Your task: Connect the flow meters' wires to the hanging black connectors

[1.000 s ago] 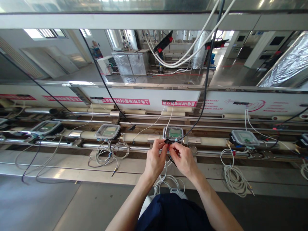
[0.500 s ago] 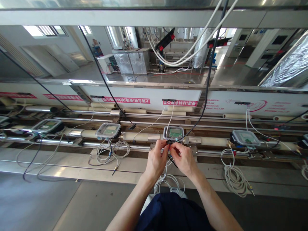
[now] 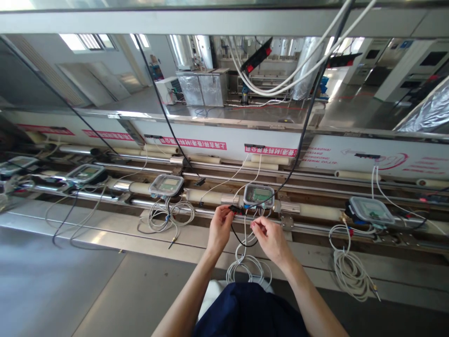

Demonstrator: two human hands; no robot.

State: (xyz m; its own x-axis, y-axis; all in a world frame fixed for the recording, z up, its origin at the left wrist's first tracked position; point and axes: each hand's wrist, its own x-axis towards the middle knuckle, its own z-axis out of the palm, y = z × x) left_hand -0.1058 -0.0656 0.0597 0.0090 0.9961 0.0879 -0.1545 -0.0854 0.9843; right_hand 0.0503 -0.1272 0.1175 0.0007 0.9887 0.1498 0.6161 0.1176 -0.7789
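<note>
My left hand (image 3: 220, 227) pinches a small black connector block (image 3: 237, 210) just in front of the middle meter. A black cable (image 3: 298, 152) comes down from above to this block. Below it a short black lead (image 3: 242, 242) curves round toward my right hand (image 3: 270, 238). The thumb and fingertips of that hand are pressed together, a little apart from the block; what they hold, if anything, is too small to make out. Right behind the hands sits a meter with a clear lid (image 3: 258, 195). White cables (image 3: 245, 269) hang coiled beneath it.
More clear-lidded meters (image 3: 166, 185) (image 3: 371, 210) line the rail on both sides, with coiled white cables (image 3: 351, 271) below. Another black cable (image 3: 164, 112) hangs at left, ending in a black connector (image 3: 200, 181). A metal ledge (image 3: 115, 236) runs along the front.
My hands have moved apart: the left shifts left with the black connector block, the right draws back right and slightly down. The black lead's loop now shows between them. The view has shifted slightly.
</note>
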